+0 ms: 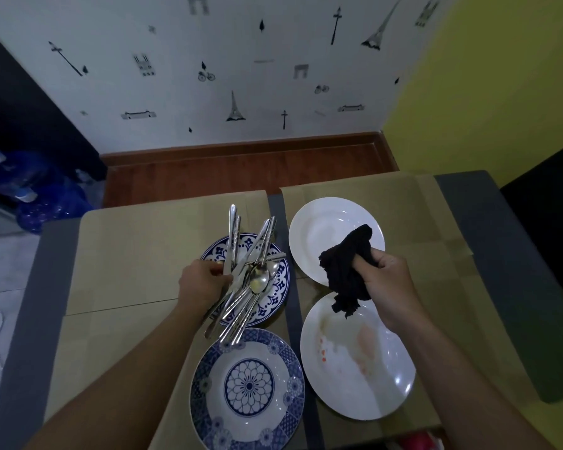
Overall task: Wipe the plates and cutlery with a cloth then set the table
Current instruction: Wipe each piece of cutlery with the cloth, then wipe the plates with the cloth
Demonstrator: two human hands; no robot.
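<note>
My left hand grips a bundle of several steel spoons and other cutlery, lifted above a blue-patterned plate. My right hand holds a bunched dark cloth in the air between two white plates. The far white plate looks clean. The near white plate carries orange and pinkish smears. A second blue-and-white plate with a flower centre lies closest to me.
The plates lie on brown cardboard sheets covering a grey table. Blue water bottles stand on the floor at far left. A wooden floor strip and patterned wall lie beyond the table.
</note>
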